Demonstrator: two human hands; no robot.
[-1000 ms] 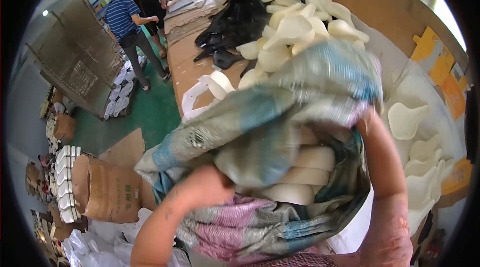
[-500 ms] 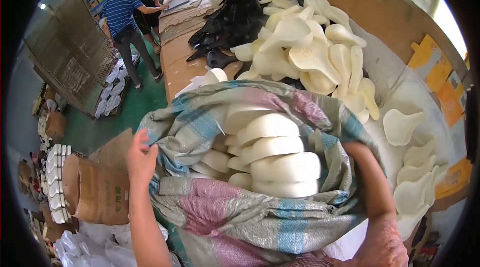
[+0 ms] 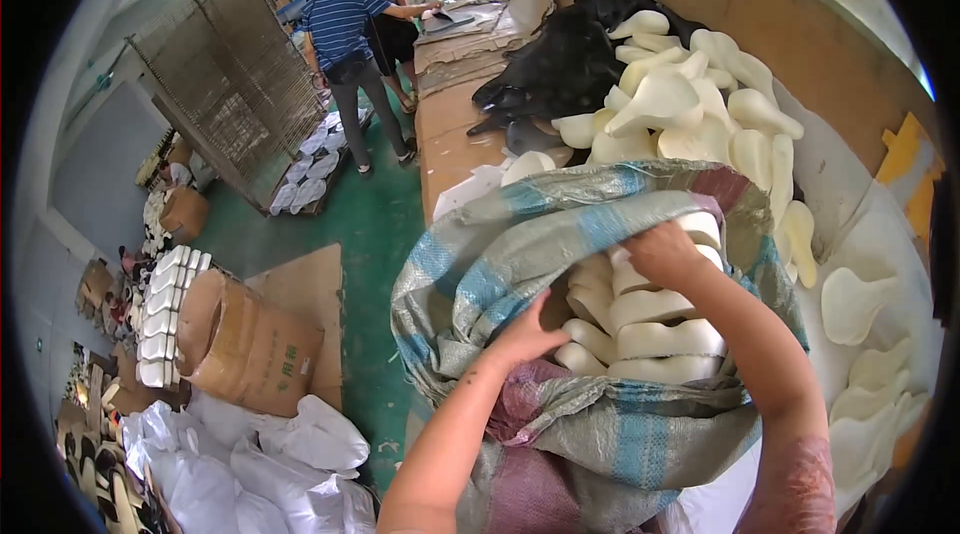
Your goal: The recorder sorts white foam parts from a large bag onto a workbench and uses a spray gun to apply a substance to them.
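A large woven plastic sack (image 3: pixel 640 434), striped grey, blue and mauve, gapes in front of me. Inside it several cream foam saddle pads (image 3: pixel 670 341) are stacked on their sides and flat. My left hand (image 3: pixel 527 336) is at the sack's near left inner edge, thumb apart from its fingers, close beside the pads and holding nothing that shows. Reaching across from the right, my right hand (image 3: pixel 662 252) lies over the upper pads, just under a drooping fold of the sack's far rim. Its fingers bend down among the pads, their tips hidden.
Behind the sack, loose foam pads (image 3: pixel 660 104) are heaped on a table beside black covers (image 3: pixel 555 69). More pads (image 3: pixel 857 304) lie at right. White plastic bags (image 3: pixel 285 464) and a cardboard box (image 3: pixel 255 344) stand at left. Two people (image 3: pixel 345 34) stand at the table's far end.
My right hand has left the sack's right rim and come in over the pads. My left hand has moved inward from the left rim. The far rim now droops inward; the view has swung left.
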